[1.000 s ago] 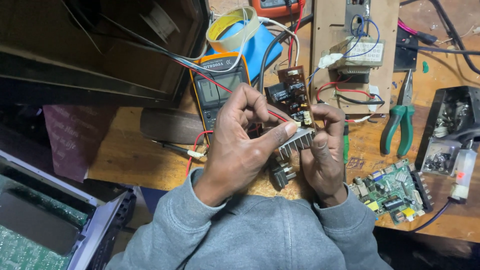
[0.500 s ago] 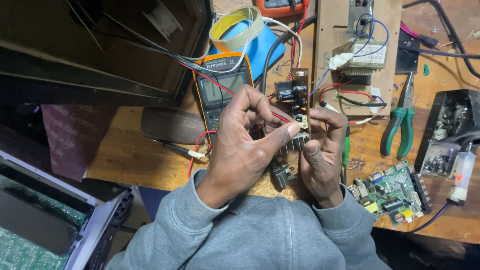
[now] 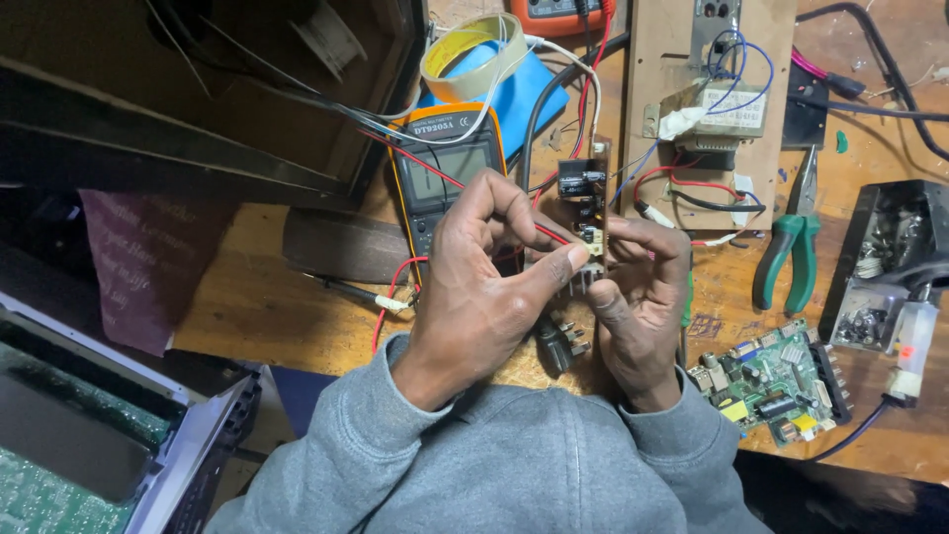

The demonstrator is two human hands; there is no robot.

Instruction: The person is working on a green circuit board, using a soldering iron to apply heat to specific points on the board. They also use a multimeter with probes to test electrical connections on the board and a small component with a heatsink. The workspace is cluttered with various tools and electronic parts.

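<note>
I see the left hand [image 3: 484, 287] with its fingers pinched on a small pale part [image 3: 593, 250] at the edge of a little circuit board [image 3: 585, 203], thumb tip pressed right against it. The right hand [image 3: 641, 297] has its fingers curled around the same board from the other side, gripping it and the ribbed metal piece [image 3: 583, 277] under it. The board is held up above the wooden surface [image 3: 267, 307], in front of a yellow meter [image 3: 445, 173] whose red wire [image 3: 390, 297] runs beneath the left hand. Farther out lie a roll of tape [image 3: 473, 54], green-handled pliers [image 3: 791, 252], a green circuit board [image 3: 771, 381] and a wooden panel with a transformer [image 3: 727, 109].
</note>
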